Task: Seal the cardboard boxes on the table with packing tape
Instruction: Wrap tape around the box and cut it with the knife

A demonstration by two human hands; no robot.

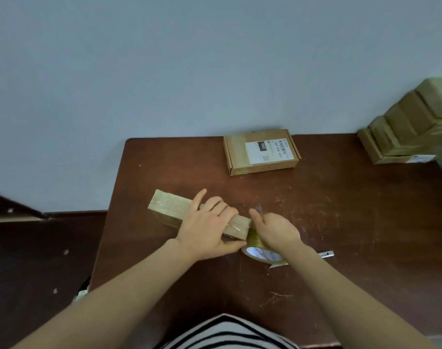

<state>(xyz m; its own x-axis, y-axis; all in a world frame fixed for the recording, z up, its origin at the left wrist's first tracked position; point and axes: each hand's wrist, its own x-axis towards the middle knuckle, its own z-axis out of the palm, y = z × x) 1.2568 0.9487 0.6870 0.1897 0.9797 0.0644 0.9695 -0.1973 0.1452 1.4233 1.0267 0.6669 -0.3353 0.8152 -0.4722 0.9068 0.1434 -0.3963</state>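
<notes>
A long, narrow cardboard box (169, 206) is lying in the middle of the brown table (340, 210), turned so that one end is pointing far-left and the other near-right. Its surface is shining with clear tape. The left hand (207, 227) is gripping this box near its right end: the fingers are curling over the far edge and the thumb is pressing on the near side.

Just to the right, the right hand (277, 229) is covering the tape roll (261, 254), which is standing on the table at the near-right end of the box. The fingers are bending down around the roll with their tips hidden, and the thumb is pointing toward the far left. A short yellowish strip of tape is running from the roll to the end of the box.

A grey metal cutter (326, 254) is lying under the right forearm. A flat box (240, 152) with a white label (267, 149) is resting at the far edge of the table. A stack of boxes (406, 132) is sitting at the far right corner.
</notes>
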